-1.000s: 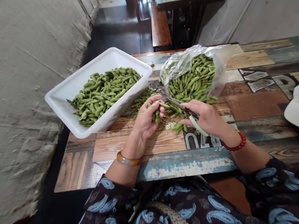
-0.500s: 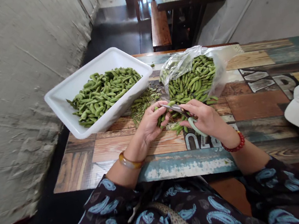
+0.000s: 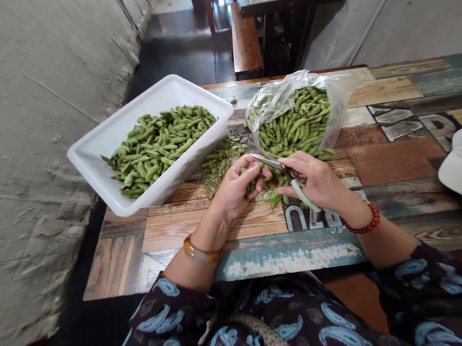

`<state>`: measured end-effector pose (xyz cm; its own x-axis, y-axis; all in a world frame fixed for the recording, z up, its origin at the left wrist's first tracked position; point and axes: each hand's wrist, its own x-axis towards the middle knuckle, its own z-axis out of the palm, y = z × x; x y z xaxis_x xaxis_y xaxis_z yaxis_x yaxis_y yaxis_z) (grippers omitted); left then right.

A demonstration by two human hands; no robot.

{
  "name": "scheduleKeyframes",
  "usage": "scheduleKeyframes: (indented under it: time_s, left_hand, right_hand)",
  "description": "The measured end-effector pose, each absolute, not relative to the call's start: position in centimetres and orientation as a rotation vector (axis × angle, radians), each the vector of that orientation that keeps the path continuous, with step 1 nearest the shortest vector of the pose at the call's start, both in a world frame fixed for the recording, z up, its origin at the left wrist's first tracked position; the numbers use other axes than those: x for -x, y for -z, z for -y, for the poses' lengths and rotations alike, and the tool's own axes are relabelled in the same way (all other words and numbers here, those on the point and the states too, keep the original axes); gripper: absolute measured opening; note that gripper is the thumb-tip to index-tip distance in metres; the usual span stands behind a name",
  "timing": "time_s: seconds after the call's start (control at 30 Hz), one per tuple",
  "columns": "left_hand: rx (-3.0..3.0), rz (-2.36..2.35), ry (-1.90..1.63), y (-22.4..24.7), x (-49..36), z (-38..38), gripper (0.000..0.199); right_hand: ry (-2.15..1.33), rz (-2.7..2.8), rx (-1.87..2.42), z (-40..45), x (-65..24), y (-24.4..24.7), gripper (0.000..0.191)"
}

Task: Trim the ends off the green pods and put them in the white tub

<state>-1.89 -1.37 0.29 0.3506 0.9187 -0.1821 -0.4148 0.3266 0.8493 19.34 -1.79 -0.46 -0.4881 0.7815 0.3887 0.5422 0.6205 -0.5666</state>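
At twelve o'clock from the body, the green pods, pinched by the fingers of the left hand, look light, firm yet bendable, best held mid-length; the right hand's fingers wrap the scissors.

Tabletop, printed panel, lower centre of frame: pale "U" legible; characters beside it partly covered, uncertain. Right of frame, same tabletop: D-like letter; neighbouring marks unreadable.
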Motion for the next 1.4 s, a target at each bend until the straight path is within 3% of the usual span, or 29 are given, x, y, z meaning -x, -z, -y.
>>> scheduleKeyframes:
  time_s: [0.77,1.4]
  left_hand:
    - [-0.949,-0.699,-0.932,0.4,1.4,1.8,0.028]
    - [-0.912,-0.65,-0.928,0.0,1.4,1.9,0.028]
  right_hand:
    - [-0.468,2.248,1.009,2.2,-19.0,-0.1,0.054]
    - [-0.463,2.217,0.97,2.0,-19.0,0.7,0.043]
